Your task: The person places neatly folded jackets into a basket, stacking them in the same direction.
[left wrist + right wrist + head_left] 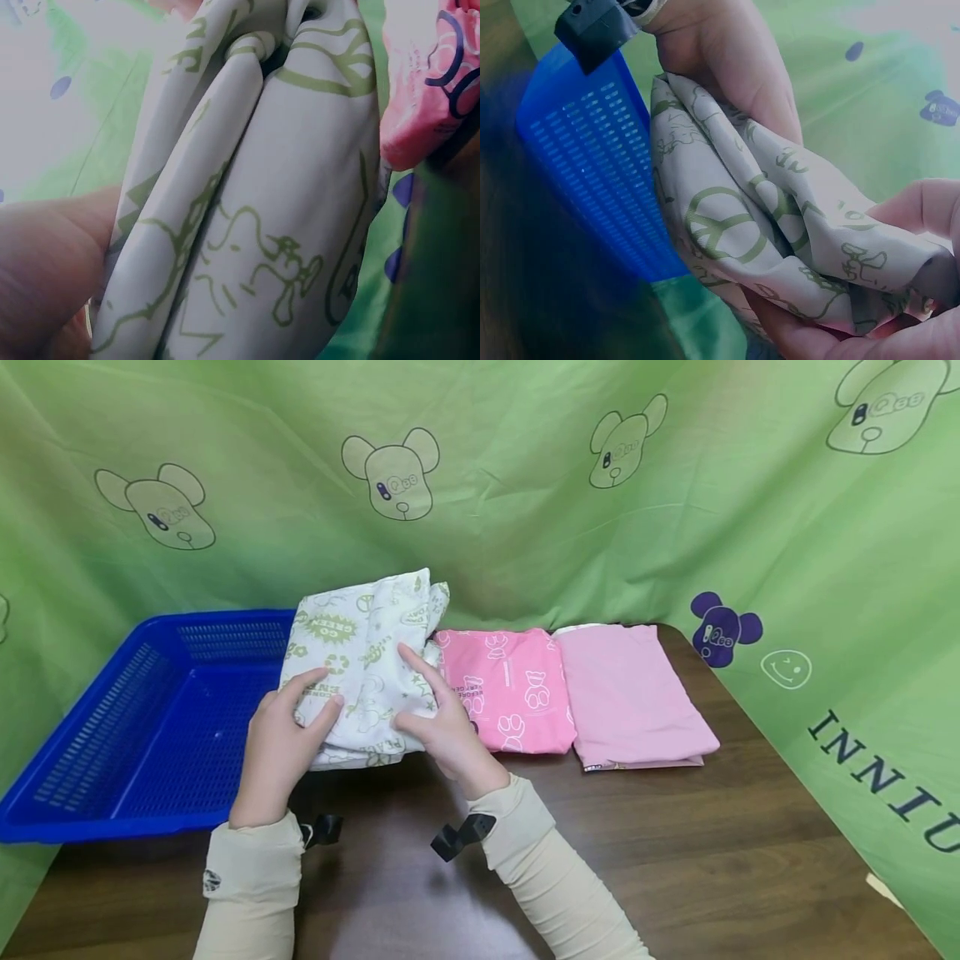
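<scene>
Both hands hold a folded white cloth with green print (363, 652), raised above the table between the blue basket and the pink cloths. My left hand (281, 739) grips its left side, thumb lying over the front face. On the right side, my right hand (453, 727) grips the cloth, with thumb and fingers on either side of the fold in the right wrist view. Layered folds of the cloth (277, 172) fill the left wrist view. A folded bright pink cloth with white bear outlines (517, 693) lies just right of my right hand.
A blue plastic basket with slotted walls (135, 693) stands at the left of the brown wooden table (645, 860). A folded light pink cloth (630, 693) lies at the right, beside the bright pink one. Behind hangs a green curtain with bear prints (510, 543).
</scene>
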Available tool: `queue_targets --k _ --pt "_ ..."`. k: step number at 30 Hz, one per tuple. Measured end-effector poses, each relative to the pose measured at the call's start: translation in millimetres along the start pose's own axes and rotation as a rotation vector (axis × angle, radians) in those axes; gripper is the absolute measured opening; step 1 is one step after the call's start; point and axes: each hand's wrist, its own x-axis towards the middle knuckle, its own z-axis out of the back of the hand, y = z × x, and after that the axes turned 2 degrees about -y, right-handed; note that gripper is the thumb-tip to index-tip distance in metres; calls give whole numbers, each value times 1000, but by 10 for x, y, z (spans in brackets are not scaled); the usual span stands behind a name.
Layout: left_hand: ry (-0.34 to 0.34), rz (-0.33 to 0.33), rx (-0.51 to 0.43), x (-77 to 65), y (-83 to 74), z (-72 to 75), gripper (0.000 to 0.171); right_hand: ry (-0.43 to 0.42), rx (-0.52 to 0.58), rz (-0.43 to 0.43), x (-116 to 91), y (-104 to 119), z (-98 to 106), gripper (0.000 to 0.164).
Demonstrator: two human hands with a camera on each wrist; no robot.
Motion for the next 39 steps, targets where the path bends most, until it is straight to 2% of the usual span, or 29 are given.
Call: queue_targets --k 10,14,20,25,31,35,39 --pt "-46 -68 -24 -55 20 180 47 28 -9 52 -38 9 -101 89" --pt "-32 -83 -21 -64 44 225 48 37 3 68 -45 -17 -128 89" --pt "-11 -108 -14 -88 52 329 48 69 25 43 -57 -32 -160 88" --pt "-27 -104 -16 -77 43 393 49 98 43 38 -20 -25 -186 87" --pt "-61 -85 -4 -61 75 486 48 143 58 75 61 -13 -266 87" --pt "-51 -91 17 -26 149 597 48 180 74 110 117 -15 -346 89" --pt "-35 -93 18 -1 222 744 48 201 44 147 177 -25 -439 89"
